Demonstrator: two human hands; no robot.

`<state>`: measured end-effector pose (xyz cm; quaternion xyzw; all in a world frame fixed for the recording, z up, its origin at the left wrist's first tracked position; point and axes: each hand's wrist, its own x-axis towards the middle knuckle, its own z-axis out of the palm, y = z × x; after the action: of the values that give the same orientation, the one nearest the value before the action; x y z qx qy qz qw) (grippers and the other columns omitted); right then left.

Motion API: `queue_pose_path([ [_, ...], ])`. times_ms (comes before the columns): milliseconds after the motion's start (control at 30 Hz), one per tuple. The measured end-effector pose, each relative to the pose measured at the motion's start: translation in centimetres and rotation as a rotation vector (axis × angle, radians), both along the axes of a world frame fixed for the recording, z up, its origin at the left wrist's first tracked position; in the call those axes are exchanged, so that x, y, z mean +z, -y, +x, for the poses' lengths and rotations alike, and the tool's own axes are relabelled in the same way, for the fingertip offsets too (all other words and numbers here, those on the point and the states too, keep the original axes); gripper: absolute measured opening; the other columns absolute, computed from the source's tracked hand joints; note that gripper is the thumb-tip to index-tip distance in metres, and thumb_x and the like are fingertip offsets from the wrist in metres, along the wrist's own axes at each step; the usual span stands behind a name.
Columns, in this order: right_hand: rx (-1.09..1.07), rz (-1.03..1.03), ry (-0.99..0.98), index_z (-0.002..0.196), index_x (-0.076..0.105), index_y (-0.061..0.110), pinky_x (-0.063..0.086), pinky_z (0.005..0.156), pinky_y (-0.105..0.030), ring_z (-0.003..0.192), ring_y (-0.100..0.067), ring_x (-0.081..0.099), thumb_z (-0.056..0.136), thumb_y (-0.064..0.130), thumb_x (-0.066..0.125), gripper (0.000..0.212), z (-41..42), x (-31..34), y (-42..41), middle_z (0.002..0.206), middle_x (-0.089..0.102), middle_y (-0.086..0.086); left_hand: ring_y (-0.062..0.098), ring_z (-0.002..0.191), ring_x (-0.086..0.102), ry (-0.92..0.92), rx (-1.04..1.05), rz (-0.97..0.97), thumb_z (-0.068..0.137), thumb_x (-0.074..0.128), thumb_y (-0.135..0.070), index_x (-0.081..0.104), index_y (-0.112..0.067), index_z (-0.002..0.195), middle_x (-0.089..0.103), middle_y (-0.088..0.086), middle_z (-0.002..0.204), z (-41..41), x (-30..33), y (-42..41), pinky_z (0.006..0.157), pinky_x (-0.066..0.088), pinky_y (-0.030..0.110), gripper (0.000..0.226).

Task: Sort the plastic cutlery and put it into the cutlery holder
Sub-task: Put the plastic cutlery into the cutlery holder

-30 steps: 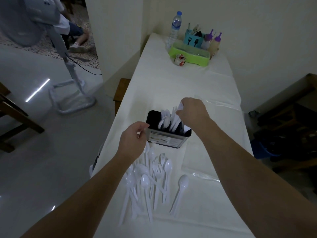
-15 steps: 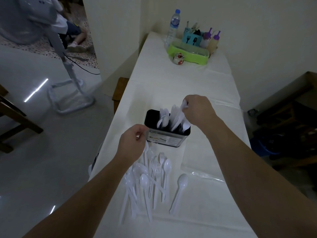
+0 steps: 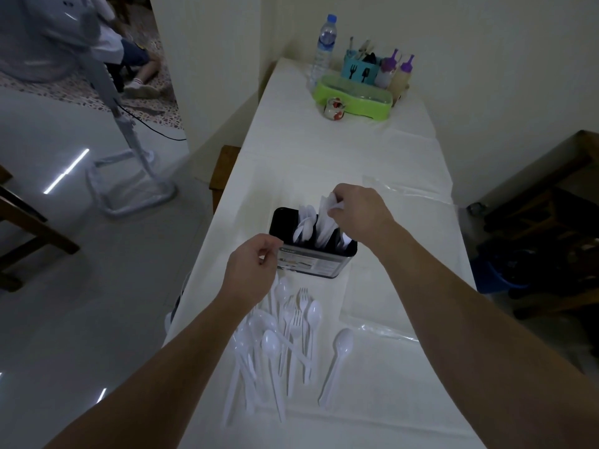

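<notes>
Both bare forearms reach forward from the lower corners, the right one stretched farther; the left hand (image 3: pixel 251 273) is curled, thumb and fingertips pinched together at its far side, what they hold hidden; the right hand (image 3: pixel 358 212) is knuckles-up, fingers bent down, pinching the tops of white plastic cutlery pieces (image 3: pixel 328 205)

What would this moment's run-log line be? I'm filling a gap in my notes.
right hand: pinches white cutlery over cutlery holder | left hand: at holder's near-left corner, grip unclear | loose cutlery: on table
</notes>
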<state>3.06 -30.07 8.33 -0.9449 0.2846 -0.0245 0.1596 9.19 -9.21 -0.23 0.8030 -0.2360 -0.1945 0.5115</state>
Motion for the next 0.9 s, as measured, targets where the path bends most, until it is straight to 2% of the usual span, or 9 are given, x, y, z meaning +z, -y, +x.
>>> queue_pose_path([
  [167,-0.043,0.062,0.076,0.090,0.060,0.017,0.041,0.066,-0.027,0.081,-0.023,0.057,0.088,0.007,0.051,0.014,-0.6,0.3,0.5,0.087,0.063,-0.001,0.012,0.098,0.064,-0.001,-0.004,0.007,0.098,0.054,-0.013,0.067,-0.025,0.111,0.068,-0.008,0.107,0.0,-0.1,0.2,0.070,0.045,0.003,0.022],
  [300,0.042,0.049,0.024,0.105,0.062,0.012,0.042,0.067,-0.026,0.084,-0.026,0.060,0.090,0.003,0.051,0.020,-1.3,-0.7,0.5,0.094,0.066,-0.006,0.010,0.099,0.064,-0.010,-0.005,-0.009,0.098,0.055,-0.013,0.068,-0.025,0.110,0.068,-0.010,0.107,-0.1,-0.2,0.3,0.077,0.044,0.005,0.021],
  [400,0.025,0.082,-0.009,0.115,0.061,0.017,0.046,0.067,-0.026,0.082,-0.024,0.061,0.091,0.008,0.053,0.026,-1.7,-1.8,0.3,0.103,0.067,-0.006,0.010,0.098,0.064,-0.014,-0.005,-0.019,0.097,0.055,-0.011,0.069,-0.025,0.109,0.069,-0.011,0.106,0.0,-0.2,0.4,0.080,0.046,0.010,0.023],
  [467,0.003,0.085,0.006,0.120,0.059,0.016,0.046,0.072,-0.027,0.089,-0.025,0.060,0.090,0.009,0.057,0.030,-1.7,-2.2,0.1,0.107,0.066,-0.008,0.009,0.098,0.064,-0.012,-0.008,-0.022,0.097,0.055,-0.011,0.069,-0.025,0.109,0.069,-0.012,0.105,0.1,-0.1,0.5,0.081,0.047,0.012,0.024],
  [567,-0.038,0.104,0.038,0.114,0.060,0.013,0.051,0.081,-0.034,0.094,-0.027,0.061,0.087,0.012,0.061,0.027,-1.7,-2.6,-0.1,0.105,0.067,-0.010,0.009,0.097,0.064,-0.007,-0.009,-0.025,0.096,0.055,-0.010,0.069,-0.024,0.109,0.069,-0.011,0.105,0.1,-0.1,0.5,0.079,0.045,0.007,0.024],
  [667,-0.048,0.100,0.034,0.110,0.061,0.013,0.054,0.080,-0.038,0.091,-0.028,0.063,0.087,0.015,0.060,0.023,-1.6,-3.0,-0.3,0.099,0.068,-0.009,0.010,0.097,0.064,-0.002,-0.012,-0.022,0.096,0.055,-0.010,0.069,-0.023,0.109,0.069,-0.010,0.104,0.1,0.0,0.5,0.079,0.045,0.007,0.024],
  [800,0.000,0.051,0.019,0.122,0.058,0.015,0.050,0.080,-0.034,0.098,-0.026,0.061,0.087,0.024,0.067,0.037,-1.3,-2.9,-0.4,0.108,0.065,-0.008,0.009,0.096,0.064,0.002,-0.012,-0.022,0.096,0.055,-0.009,0.069,-0.022,0.110,0.069,-0.010,0.103,0.0,0.1,0.4,0.078,0.045,0.007,0.024],
  [900,-0.026,0.015,0.089,0.125,0.057,0.017,0.047,0.080,-0.031,0.098,-0.022,0.060,0.090,0.035,0.064,0.040,-0.8,-2.6,-0.3,0.113,0.063,-0.003,0.011,0.096,0.064,-0.006,-0.007,-0.013,0.097,0.055,-0.011,0.069,-0.022,0.111,0.069,-0.009,0.104,0.0,0.0,0.4,0.075,0.044,0.006,0.023],
])
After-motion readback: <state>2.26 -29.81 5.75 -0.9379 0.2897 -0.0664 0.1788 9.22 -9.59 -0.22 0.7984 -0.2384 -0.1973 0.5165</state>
